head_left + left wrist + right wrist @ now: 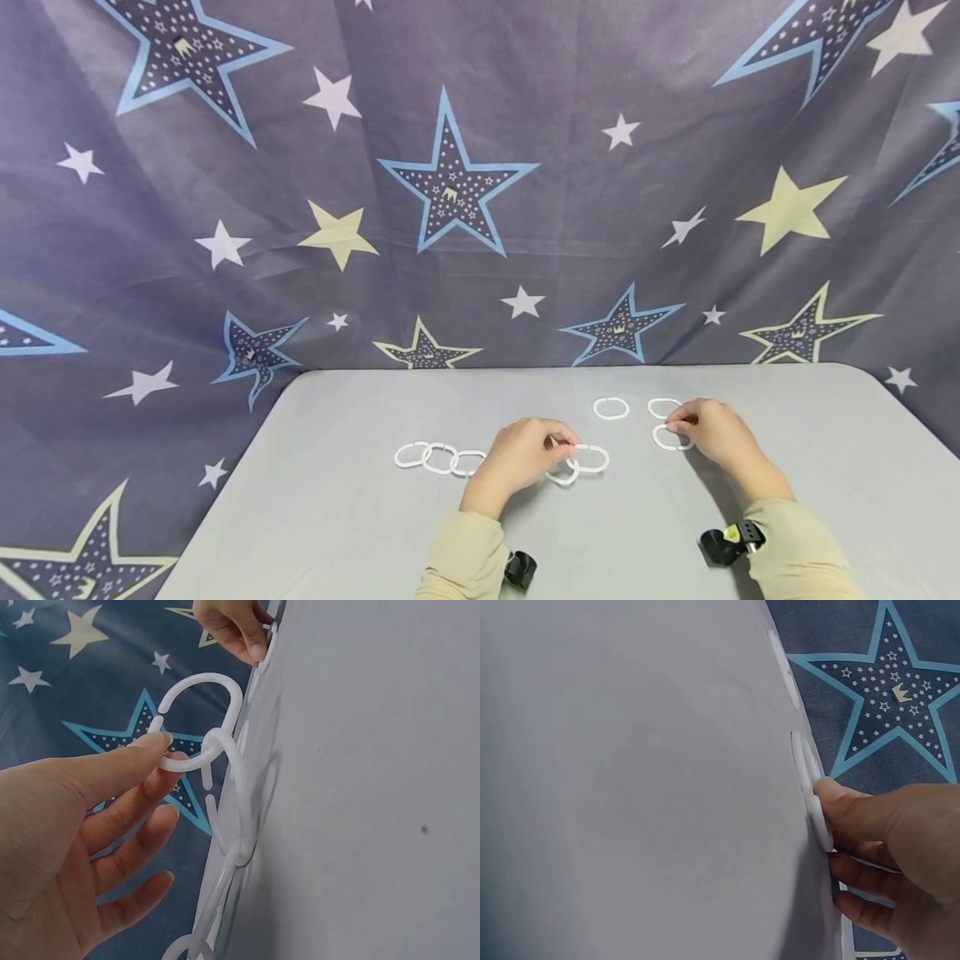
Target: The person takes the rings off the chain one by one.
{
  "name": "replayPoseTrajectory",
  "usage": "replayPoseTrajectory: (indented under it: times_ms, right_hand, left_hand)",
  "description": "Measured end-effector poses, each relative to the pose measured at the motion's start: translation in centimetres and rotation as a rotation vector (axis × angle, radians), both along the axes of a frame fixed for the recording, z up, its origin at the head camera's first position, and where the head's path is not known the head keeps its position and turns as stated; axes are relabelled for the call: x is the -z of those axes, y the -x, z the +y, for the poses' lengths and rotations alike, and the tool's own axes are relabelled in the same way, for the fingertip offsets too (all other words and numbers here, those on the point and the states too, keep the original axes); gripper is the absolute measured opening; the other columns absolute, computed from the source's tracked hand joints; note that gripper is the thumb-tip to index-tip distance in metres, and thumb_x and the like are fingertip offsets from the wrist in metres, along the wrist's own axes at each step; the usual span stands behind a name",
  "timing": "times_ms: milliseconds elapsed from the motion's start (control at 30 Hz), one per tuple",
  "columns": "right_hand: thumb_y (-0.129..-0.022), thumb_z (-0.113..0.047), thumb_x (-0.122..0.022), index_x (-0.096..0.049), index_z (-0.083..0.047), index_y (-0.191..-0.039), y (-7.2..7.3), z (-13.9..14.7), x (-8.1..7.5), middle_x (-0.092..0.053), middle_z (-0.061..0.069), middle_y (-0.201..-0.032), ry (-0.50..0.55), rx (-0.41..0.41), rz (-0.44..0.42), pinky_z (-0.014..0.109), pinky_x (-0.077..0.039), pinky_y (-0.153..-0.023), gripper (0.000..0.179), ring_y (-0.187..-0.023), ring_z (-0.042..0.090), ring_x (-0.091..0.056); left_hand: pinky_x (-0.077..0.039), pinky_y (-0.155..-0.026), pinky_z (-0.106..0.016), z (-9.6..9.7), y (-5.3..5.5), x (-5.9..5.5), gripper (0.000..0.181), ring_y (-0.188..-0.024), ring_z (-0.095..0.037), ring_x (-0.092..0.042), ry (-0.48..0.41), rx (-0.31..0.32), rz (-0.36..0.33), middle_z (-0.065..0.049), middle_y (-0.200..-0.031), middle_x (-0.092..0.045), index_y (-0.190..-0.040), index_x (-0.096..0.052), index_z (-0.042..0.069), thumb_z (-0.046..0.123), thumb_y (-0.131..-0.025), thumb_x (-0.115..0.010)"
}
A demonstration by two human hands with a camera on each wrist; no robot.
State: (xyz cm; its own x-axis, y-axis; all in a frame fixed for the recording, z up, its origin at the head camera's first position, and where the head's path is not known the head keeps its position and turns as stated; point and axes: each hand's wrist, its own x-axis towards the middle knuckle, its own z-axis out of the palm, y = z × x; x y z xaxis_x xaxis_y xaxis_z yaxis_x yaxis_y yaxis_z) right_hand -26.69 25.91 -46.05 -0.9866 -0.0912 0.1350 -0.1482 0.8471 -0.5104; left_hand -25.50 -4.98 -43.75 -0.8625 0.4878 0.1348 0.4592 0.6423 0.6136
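My left hand [521,454] pinches the end link [238,697] of a white plastic chain between thumb and fingertips. That link is an oval ring with a small gap in its side. A second link [244,795] hangs through it, and further links trail down toward the table. In the head view the chain [423,458] runs left beneath my left hand, which hides part of it. At the right, my right hand [716,429] pinches a loose white link [819,823] close over the table. Another loose link [651,408] lies just behind it, partly covered by my fingers.
A third loose link [611,417] lies toward the back of the grey table [360,533], left of my right hand. Behind the table's far edge hangs a dark star-patterned cloth [570,208].
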Motion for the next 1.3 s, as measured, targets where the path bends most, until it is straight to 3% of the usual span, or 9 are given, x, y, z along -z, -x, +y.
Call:
replayPoseTrajectory:
  times_ms: [333,567,867,1100,1300]
  right_hand:
    - [-0.090,-0.016,-0.072,-0.075,-0.006,-0.091,-0.7,0.0,-0.5,-0.071,0.007,-0.085,0.002,0.036,0.017,0.047,-0.048,-0.072,0.010,-0.077,0.023,-0.062]
    - [-0.091,-0.016,-0.070,-0.075,-0.008,-0.095,-2.1,-0.8,-1.3,-0.068,0.002,-0.077,0.026,0.074,0.056,0.041,-0.045,-0.065,0.011,-0.070,0.016,-0.058]
    - [-0.090,-0.023,-0.072,-0.076,-0.013,-0.092,-3.8,-2.7,-1.2,-0.066,-0.002,-0.074,0.034,0.107,0.072,0.041,-0.044,-0.062,0.011,-0.066,0.015,-0.056]
    - [-0.087,-0.014,-0.075,-0.076,-0.010,-0.090,-4.9,-4.5,-1.2,-0.067,-0.003,-0.073,0.094,0.048,0.126,0.033,-0.044,-0.060,0.005,-0.065,0.011,-0.055]
    - [-0.086,-0.011,-0.076,-0.075,-0.007,-0.088,-5.8,-6.0,-1.5,-0.071,-0.002,-0.077,0.190,0.009,0.093,0.028,-0.048,-0.064,0.004,-0.068,0.010,-0.061]
  left_hand:
    - [-0.040,-0.066,-0.022,-0.3,0.4,0.1,0.007,-0.070,0.002,-0.053,-0.024,-0.031,0.023,0.021,-0.079,-0.063,-0.096,-0.078,0.028,0.029,-0.090,-0.073]
    - [-0.040,-0.066,-0.023,-0.5,0.4,-0.1,0.008,-0.070,0.001,-0.052,-0.037,-0.031,0.015,0.020,-0.078,-0.063,-0.096,-0.078,0.028,0.028,-0.089,-0.074]
    - [-0.042,-0.067,-0.023,-1.0,0.5,0.1,0.008,-0.072,0.001,-0.053,-0.050,-0.047,0.005,0.020,-0.082,-0.064,-0.097,-0.077,0.027,0.028,-0.090,-0.074]
    - [-0.042,-0.069,-0.024,-1.1,0.5,0.0,0.009,-0.073,0.001,-0.054,-0.063,-0.050,-0.008,0.020,-0.082,-0.064,-0.098,-0.077,0.027,0.027,-0.090,-0.074]
    - [-0.042,-0.069,-0.024,-1.3,0.6,0.0,0.009,-0.072,0.001,-0.054,-0.068,-0.058,-0.007,0.020,-0.081,-0.064,-0.098,-0.077,0.026,0.027,-0.090,-0.074]
